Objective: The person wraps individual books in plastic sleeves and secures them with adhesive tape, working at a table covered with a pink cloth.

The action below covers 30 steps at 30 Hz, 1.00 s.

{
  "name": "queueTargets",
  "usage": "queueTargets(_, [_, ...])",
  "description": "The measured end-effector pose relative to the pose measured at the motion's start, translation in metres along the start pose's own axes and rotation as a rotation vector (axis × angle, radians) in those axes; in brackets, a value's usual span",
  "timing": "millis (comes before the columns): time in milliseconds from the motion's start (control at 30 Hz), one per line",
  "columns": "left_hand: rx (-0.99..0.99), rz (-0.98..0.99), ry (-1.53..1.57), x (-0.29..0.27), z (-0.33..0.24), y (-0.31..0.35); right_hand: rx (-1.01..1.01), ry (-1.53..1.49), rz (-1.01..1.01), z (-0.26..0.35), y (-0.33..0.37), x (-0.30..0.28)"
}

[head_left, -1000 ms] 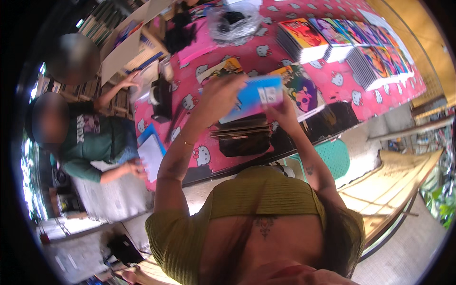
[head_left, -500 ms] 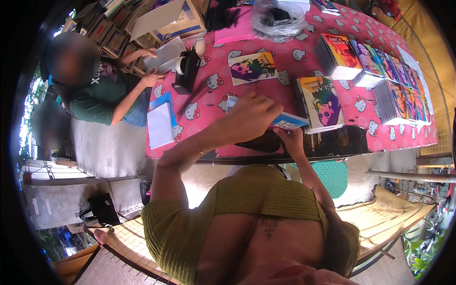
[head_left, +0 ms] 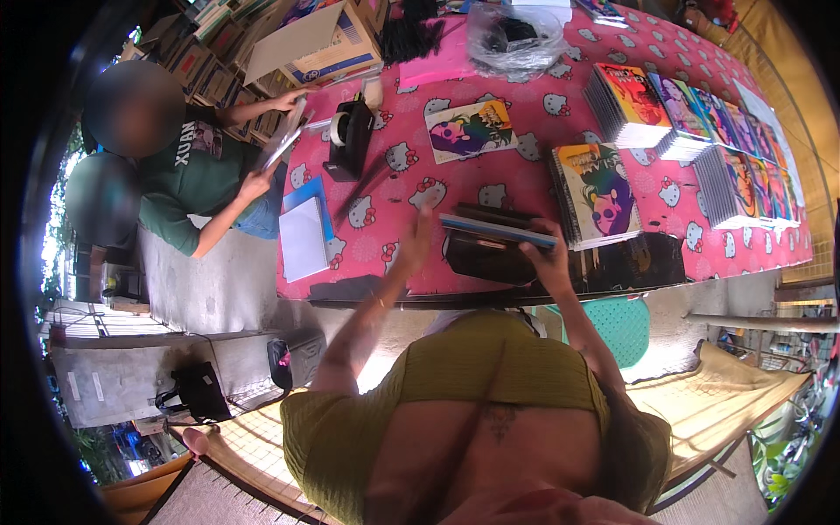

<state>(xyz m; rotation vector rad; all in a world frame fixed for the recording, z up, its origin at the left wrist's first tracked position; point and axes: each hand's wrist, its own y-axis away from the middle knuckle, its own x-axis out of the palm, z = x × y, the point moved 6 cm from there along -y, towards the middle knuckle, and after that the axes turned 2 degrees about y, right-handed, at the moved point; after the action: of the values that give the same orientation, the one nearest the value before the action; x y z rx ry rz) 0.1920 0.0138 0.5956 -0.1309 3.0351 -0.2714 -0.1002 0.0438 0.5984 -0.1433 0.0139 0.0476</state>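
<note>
My right hand (head_left: 549,264) grips the right end of a thin notebook (head_left: 499,229), which stands nearly edge-on, showing a white and blue edge. Its thumb and fingers close on that end. To the left, my left hand (head_left: 415,243) is off the notebook, fingers stretched out and a little blurred, holding nothing. Beneath the notebook lies a dark, glossy black object (head_left: 486,262) at the table's near edge; its kind is unclear. A stack of spiral notebooks (head_left: 599,197) with colourful covers stands just right of my right hand. Farther off, one illustrated cover sheet (head_left: 471,131) lies flat.
More notebook stacks (head_left: 626,101) fill the right side of the pink patterned table (head_left: 402,188). A black tape dispenser (head_left: 350,140) and a white-and-blue notebook pile (head_left: 304,236) are at left. Beyond them a co-worker (head_left: 197,179) handles a pale sheet. A cardboard box (head_left: 328,52) stands behind.
My left hand has let go of the notebook and moved left and down. The notebook has tipped edge-on in my right hand. The co-worker has lifted and tilted the pale sheet.
</note>
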Motion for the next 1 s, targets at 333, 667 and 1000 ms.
queueTargets(333, [0.338,-0.245,-1.242,-0.102,0.018,-0.109,-0.016,-0.017,-0.114,-0.001,0.012,-0.014])
queueTargets(667, [0.319,0.048,-0.606,0.021,-0.104,-0.028,-0.639,0.798,-0.043,0.158,0.012,0.045])
queueTargets(1000, [0.379,0.133,-0.484,0.022,-0.112,0.006,-0.375,0.987,-0.029,0.093,-0.026,0.076])
